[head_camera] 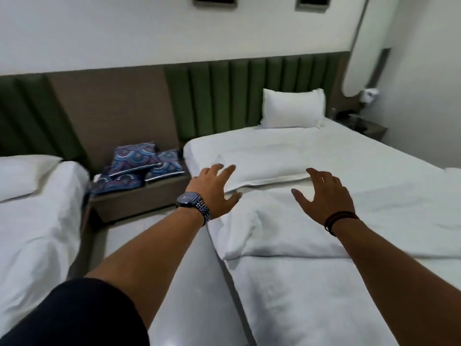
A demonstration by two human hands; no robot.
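Note:
Both my arms reach out over a white bed (349,295). A flat white pillow (264,168) lies across the bed's middle, on top of a rumpled white duvet (274,231). My left hand (214,188), with a dark watch on the wrist, hovers with fingers spread at the pillow's left end. At the pillow's right end my right hand (321,193) is spread open too, a dark band round its wrist. Neither hand holds anything. A second white pillow (293,108) leans upright against the green padded headboard (224,96).
A brown bedside unit (139,196) between the beds carries several blue patterned cushions (139,166). Another white bed (32,221) with a pillow stands at the left. A narrow strip of pale floor (124,236) runs between them. At the far right is a small nightstand (361,123).

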